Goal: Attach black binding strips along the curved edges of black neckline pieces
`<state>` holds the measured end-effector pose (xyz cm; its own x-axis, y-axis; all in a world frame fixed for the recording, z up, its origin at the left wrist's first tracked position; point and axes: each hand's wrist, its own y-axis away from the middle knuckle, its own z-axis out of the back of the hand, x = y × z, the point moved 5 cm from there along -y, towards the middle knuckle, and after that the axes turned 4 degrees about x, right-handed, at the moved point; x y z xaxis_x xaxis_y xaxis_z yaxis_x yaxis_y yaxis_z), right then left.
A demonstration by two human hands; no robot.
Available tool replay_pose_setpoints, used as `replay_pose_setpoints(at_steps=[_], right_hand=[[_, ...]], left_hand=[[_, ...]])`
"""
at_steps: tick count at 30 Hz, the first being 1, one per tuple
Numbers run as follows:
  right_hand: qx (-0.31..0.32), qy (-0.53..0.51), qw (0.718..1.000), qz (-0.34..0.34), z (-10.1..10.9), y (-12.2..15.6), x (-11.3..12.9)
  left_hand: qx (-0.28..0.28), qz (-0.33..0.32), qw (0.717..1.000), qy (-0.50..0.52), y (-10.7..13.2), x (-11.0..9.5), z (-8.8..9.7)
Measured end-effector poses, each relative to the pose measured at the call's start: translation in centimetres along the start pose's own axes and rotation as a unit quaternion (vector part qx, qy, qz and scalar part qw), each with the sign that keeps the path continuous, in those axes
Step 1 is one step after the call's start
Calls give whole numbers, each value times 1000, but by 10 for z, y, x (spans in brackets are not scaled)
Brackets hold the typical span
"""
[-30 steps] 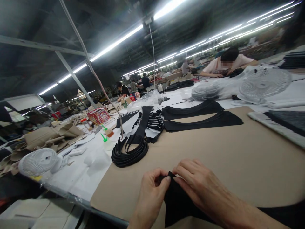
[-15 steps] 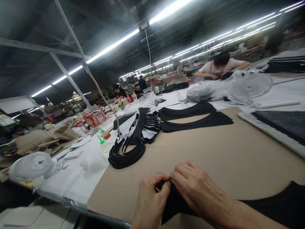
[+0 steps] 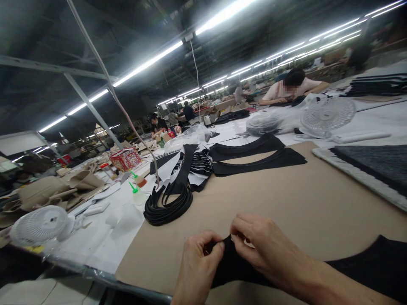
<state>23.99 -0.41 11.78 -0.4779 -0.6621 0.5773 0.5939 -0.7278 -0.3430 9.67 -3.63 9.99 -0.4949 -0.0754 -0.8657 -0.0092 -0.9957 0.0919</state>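
Observation:
Thumb and forefinger of my left hand [image 3: 202, 258] pinch the top left edge of a long black fabric-like piece [image 3: 237, 269]. My right hand [image 3: 259, 241] grips that same edge just to the right, its fingertips bent over it. The piece runs under my right wrist and shows again at the lower right as a curved end. Beneath it lies a beige sheet [image 3: 251, 195]. Beyond my hands rest a coil of black strips [image 3: 168, 205] and two stacks of curved black pieces [image 3: 262, 163].
White fans stand at left [image 3: 40, 224] and back right [image 3: 329, 114]. Glue bottles with green nozzles [image 3: 137, 195] stand near a hanging cable [image 3: 127, 114]. A board with dark cloth [image 3: 375, 165] lies at right. A co-worker [image 3: 292, 87] leans over the far table.
My right fingertips have moved slightly right along the edge, opening a small gap from my left fingers. The left hand keeps its pinch. The view has shifted slightly.

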Motion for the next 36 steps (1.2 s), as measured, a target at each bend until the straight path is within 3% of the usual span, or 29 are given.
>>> replay_pose_setpoints(at_steps=[4,7,13,36], right_hand=[[69,-153,981,-100,4,-4,-11],[70,-200,972,-99,7,-6,-17],[33,-142,988,-47,7,-3,-12],[36,32,999,-21,-11,-1,6]], left_hand=[[8,9,1000,20,-3,2,5],[11,7,999,52,-7,8,7],[16,19,990,137,-10,20,3],[-3,-39,999,31,2,3,-1]])
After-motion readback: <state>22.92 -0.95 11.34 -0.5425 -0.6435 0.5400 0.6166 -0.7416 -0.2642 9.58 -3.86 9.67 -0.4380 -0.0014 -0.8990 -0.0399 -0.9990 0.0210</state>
